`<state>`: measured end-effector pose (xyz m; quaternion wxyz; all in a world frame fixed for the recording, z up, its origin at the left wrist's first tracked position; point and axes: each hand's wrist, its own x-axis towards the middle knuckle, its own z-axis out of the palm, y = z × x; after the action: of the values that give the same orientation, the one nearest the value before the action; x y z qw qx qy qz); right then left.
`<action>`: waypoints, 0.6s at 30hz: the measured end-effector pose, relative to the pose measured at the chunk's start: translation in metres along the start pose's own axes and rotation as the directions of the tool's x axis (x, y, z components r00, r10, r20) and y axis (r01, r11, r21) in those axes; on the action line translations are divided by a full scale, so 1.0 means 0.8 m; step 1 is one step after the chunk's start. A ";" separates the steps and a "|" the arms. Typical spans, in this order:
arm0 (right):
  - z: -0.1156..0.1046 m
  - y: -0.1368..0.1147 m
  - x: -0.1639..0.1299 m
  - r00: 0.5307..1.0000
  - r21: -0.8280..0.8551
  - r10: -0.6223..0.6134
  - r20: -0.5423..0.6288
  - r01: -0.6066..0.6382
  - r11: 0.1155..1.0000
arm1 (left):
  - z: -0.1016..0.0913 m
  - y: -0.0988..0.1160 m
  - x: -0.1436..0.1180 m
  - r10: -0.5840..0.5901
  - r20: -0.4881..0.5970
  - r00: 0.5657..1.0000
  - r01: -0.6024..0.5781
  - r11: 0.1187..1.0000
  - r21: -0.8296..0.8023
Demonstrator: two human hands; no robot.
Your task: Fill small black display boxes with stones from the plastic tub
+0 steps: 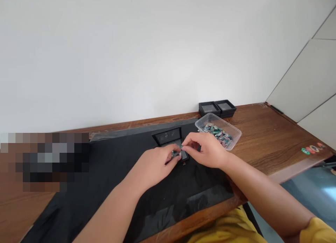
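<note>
Small green piece (175, 153) sits between both hands over the black mat (110, 173), just near of an open black case (168, 136). Left hand (154, 166) is curled, fingertips pinched on the piece; right hand (207, 150) is also curled, thumb and forefinger closed on the same piece from the right (exact shape too small to tell). Clear plastic tub (219, 131) of similar green pieces stands just right of the hands on the wooden desk (275, 138). Two small black trays (217, 108) sit farther back against the wall.
</note>
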<state>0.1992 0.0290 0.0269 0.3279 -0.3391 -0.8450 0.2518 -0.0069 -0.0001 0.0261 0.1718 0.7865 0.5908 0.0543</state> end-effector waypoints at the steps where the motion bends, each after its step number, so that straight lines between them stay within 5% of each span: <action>1: 0.000 0.000 0.000 1.000 -0.003 0.004 -0.001 -0.004 1.000 | -0.001 -0.001 0.000 -0.009 -0.018 1.000 0.009 1.000 -0.006; 6: 0.000 0.001 0.002 0.999 -0.024 0.049 -0.007 -0.049 0.999 | -0.005 -0.005 0.000 -0.050 -0.114 0.992 0.046 0.998 -0.038; 18: -0.001 0.000 0.001 0.996 -0.045 0.092 0.005 -0.092 0.995 | -0.016 -0.025 -0.001 -0.093 -0.093 0.991 0.092 0.996 -0.020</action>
<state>0.1991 0.0300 0.0276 0.3053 -0.3841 -0.8351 0.2488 -0.0294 0.0067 0.0317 0.1525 0.7534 0.6336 0.0879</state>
